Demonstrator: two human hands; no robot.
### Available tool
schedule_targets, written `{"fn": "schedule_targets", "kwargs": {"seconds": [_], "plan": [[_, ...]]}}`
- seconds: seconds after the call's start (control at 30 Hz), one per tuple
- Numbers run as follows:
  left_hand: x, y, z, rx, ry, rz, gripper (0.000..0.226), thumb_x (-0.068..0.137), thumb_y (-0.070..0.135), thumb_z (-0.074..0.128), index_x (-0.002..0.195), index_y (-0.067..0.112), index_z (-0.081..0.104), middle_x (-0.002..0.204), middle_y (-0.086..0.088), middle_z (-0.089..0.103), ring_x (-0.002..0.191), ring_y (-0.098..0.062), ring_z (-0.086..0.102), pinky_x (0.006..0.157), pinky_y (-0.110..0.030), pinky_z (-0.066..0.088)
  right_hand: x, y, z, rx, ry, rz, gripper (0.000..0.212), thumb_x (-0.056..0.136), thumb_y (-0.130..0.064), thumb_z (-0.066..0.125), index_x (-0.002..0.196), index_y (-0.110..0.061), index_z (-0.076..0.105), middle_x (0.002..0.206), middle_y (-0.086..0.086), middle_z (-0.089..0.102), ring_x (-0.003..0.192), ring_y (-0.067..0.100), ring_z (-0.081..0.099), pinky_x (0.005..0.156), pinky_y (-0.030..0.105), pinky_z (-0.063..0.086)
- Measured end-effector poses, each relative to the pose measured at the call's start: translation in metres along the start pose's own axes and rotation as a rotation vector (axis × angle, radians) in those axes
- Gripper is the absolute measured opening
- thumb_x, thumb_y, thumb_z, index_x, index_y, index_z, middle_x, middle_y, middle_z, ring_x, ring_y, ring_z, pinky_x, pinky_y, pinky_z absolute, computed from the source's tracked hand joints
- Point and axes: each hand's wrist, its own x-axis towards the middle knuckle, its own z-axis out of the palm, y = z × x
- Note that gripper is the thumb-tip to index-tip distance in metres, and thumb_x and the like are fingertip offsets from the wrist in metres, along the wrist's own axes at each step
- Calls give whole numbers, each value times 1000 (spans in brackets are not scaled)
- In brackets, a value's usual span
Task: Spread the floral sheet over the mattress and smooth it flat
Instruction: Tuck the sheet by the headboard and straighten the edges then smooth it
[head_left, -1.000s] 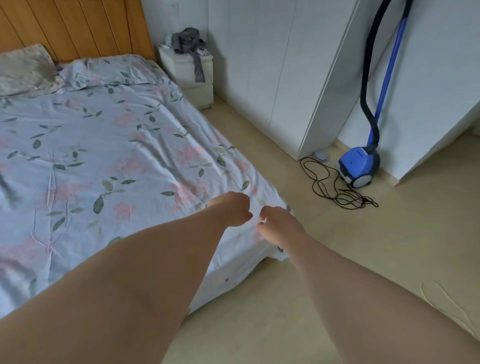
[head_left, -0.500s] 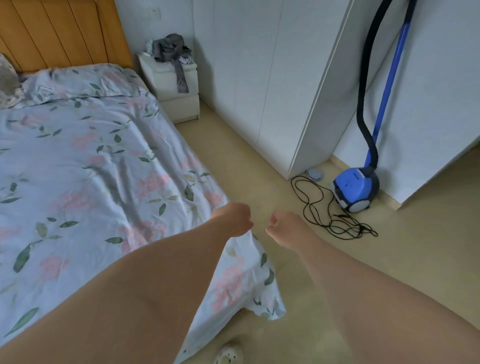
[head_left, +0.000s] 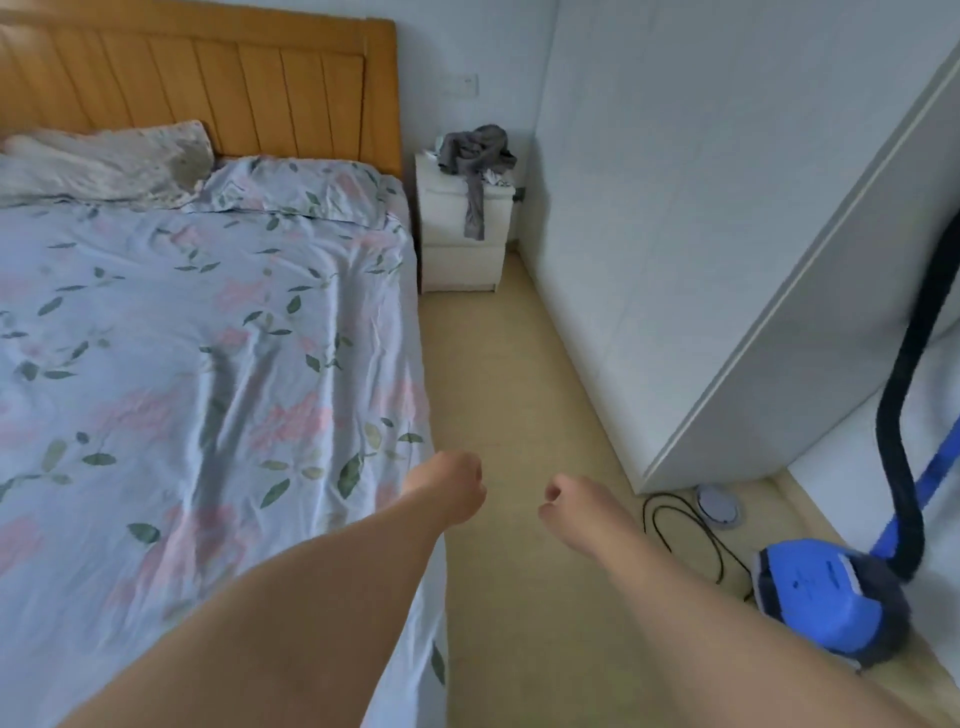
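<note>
Floral sheet (head_left: 208, 395) lying lengthwise toward the headboard (head_left: 208, 88), creased, left hand (head_left: 451, 486) and right hand (head_left: 566, 512) curled closed, apart, holding nothing visible

Pale blue sheet (head_left: 208, 364) with pink flowers and green leaves; orange-brown headboard (head_left: 208, 88); blue vacuum (head_left: 826, 592); white nightstand (head_left: 462, 234).
</note>
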Motion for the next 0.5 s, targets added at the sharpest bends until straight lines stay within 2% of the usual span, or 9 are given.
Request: {"fn": "schedule_targets", "kwargs": {"seconds": [0.13, 0.23, 0.37, 0.43, 0.5], "plan": [[33, 35, 3, -109, 1, -142, 30, 96, 23, 42, 122, 18, 56, 123, -3, 58, 110, -23, 57, 82, -28, 44, 61, 25, -31, -120, -73, -91, 26, 89, -23, 47, 112, -17, 58, 122, 7, 59, 111, 26, 56, 87, 29, 46], [53, 42, -7, -183, 49, -228, 30, 95, 23, 42, 121, 17, 56, 121, -5, 58, 105, -23, 59, 78, -28, 45, 98, 20, -48, -163, -116, -177, 22, 88, -21, 48, 107, -18, 58, 119, 8, 61, 109, 26, 57, 80, 28, 43], [78, 23, -15, -234, 100, -340, 27, 95, 22, 42, 118, 18, 55, 117, -3, 57, 89, -18, 52, 69, -26, 41, 143, -10, -52, -199, -189, -322, 25, 88, -21, 48, 110, -18, 58, 122, 9, 58, 110, 26, 56, 86, 28, 44], [94, 5, -22, -249, 117, -405, 23, 95, 22, 42, 114, 20, 54, 114, -3, 56, 91, -20, 53, 66, -25, 40, 166, -31, -48, -228, -222, -396, 27, 89, -22, 48, 114, -17, 57, 125, 8, 56, 112, 26, 55, 89, 29, 44], [112, -15, -28, -290, 114, -460, 27, 97, 23, 42, 121, 19, 53, 115, -4, 56, 90, -21, 53, 70, -27, 41, 184, -51, -45, -278, -263, -459, 29, 90, -24, 48, 118, -17, 55, 127, 7, 53, 112, 26, 55, 90, 30, 44]]}}
